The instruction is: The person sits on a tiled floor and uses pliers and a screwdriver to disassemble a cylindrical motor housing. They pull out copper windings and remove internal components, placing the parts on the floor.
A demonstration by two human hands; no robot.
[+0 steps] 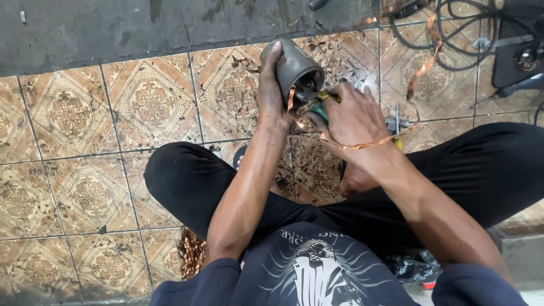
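Grey motor housing held above the tiled floor

The left hand (271, 93) grips the grey cylindrical housing (294, 68), its long axis tilted, open mouth facing near-right. The right hand (351, 119) closes its grip on a green-handled tool (319, 106) at that mouth; copper wire (345, 145) trails over it.

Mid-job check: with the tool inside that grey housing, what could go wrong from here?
1. The left hand alone grips the grey housing in mid-air; it may twist or slip under the tool's force.
2. The right hand pushes the green-handled tool towards the left hand's fingers; a slip might jab them.
3. Loose copper wire lies across the right wrist and might snag or cut.
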